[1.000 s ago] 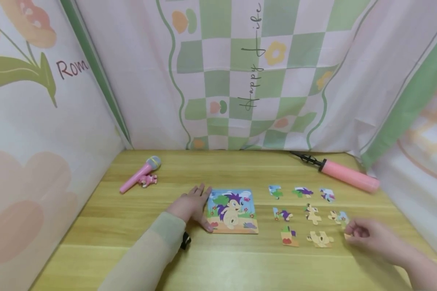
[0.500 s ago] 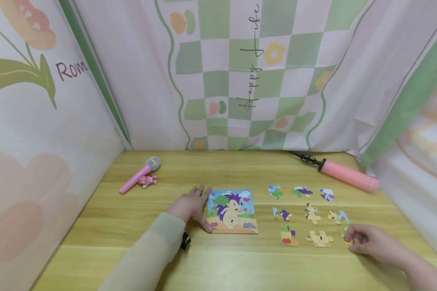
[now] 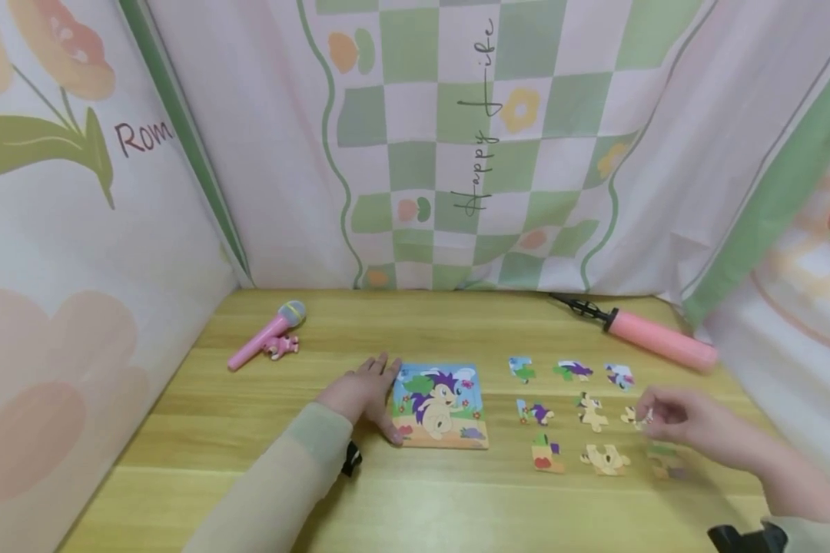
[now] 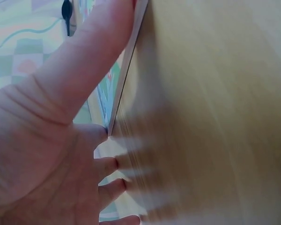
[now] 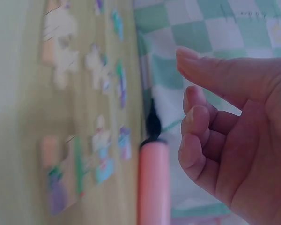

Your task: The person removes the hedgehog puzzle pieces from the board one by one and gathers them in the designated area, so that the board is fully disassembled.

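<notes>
A square picture puzzle board (image 3: 443, 405) with a purple-haired animal lies flat on the wooden table (image 3: 456, 330). My left hand (image 3: 366, 392) rests flat at its left edge, the thumb (image 4: 84, 61) pressed along the board's edge (image 4: 126, 75). Several loose puzzle pieces lie in rows to the right, among them a cream piece (image 3: 605, 458) and a blurred piece (image 3: 664, 463) at the front right. My right hand (image 3: 671, 418) hovers over that area, its fingertips close to a small piece (image 3: 629, 415). In the right wrist view the right hand (image 5: 225, 131) is loosely curled and holds nothing.
A pink toy microphone (image 3: 266, 334) and a small pink figure (image 3: 280, 346) lie at the back left. A pink hand pump (image 3: 653, 338) lies at the back right, also the pump (image 5: 154, 183) in the right wrist view. Patterned fabric walls close in three sides.
My right hand let go of a piece at the front right of the table and lifted away toward the middle row. The left hand has stayed on the board.
</notes>
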The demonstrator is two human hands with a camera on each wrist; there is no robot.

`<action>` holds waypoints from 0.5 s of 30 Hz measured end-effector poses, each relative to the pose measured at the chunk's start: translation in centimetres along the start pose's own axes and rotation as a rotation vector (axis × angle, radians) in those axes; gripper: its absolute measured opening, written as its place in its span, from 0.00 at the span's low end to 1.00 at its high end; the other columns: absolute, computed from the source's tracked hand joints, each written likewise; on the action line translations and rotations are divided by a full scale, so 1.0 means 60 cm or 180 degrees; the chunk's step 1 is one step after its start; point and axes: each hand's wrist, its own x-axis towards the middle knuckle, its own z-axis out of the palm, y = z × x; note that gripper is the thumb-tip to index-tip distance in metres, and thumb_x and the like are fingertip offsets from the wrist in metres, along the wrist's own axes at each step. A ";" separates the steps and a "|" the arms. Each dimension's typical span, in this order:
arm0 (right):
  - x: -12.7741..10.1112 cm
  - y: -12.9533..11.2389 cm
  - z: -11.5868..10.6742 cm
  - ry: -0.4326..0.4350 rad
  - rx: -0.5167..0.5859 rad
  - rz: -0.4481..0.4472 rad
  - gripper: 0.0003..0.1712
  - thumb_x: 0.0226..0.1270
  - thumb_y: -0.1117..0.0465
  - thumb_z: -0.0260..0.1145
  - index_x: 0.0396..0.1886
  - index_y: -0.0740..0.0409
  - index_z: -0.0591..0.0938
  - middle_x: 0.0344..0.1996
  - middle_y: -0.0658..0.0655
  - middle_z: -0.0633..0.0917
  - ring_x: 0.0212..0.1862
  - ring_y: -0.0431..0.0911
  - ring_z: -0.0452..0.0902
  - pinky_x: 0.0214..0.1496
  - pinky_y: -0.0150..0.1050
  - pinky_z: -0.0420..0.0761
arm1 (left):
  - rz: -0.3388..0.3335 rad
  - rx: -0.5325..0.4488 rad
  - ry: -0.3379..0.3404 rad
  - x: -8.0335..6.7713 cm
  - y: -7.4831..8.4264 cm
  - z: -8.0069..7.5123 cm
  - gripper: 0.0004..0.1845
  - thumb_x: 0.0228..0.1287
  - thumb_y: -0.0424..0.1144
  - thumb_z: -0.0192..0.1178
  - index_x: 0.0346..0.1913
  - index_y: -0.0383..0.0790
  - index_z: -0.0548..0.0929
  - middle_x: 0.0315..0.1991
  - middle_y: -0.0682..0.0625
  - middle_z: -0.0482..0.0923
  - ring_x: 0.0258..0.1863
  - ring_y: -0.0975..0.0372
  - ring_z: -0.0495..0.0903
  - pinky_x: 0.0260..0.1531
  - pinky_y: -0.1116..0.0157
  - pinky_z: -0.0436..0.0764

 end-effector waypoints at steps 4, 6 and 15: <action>0.044 -0.045 -0.004 0.0115 -0.0327 -0.0205 0.14 0.57 0.70 0.73 0.40 0.51 0.82 0.27 0.43 0.78 0.28 0.38 0.72 0.26 0.33 0.75 | 0.0047 0.0026 0.0031 0.002 -0.003 -0.001 0.74 0.30 0.66 0.79 0.80 0.47 0.46 0.79 0.41 0.39 0.76 0.46 0.41 0.71 0.43 0.49; 0.066 -0.067 -0.003 0.0135 -0.0426 -0.0254 0.15 0.58 0.68 0.73 0.44 0.53 0.83 0.33 0.43 0.81 0.31 0.38 0.75 0.28 0.33 0.77 | 0.0076 0.0031 0.0047 0.001 -0.005 -0.001 0.74 0.30 0.67 0.78 0.80 0.47 0.46 0.79 0.40 0.40 0.76 0.45 0.42 0.71 0.43 0.49; 0.151 -0.143 -0.008 -0.0031 -0.1039 0.0099 0.38 0.74 0.48 0.61 0.78 0.49 0.59 0.73 0.67 0.59 0.71 0.69 0.52 0.63 0.71 0.58 | 0.0308 -0.0022 0.0715 -0.008 -0.033 -0.023 0.70 0.39 0.70 0.72 0.80 0.50 0.42 0.79 0.43 0.31 0.76 0.45 0.33 0.71 0.44 0.38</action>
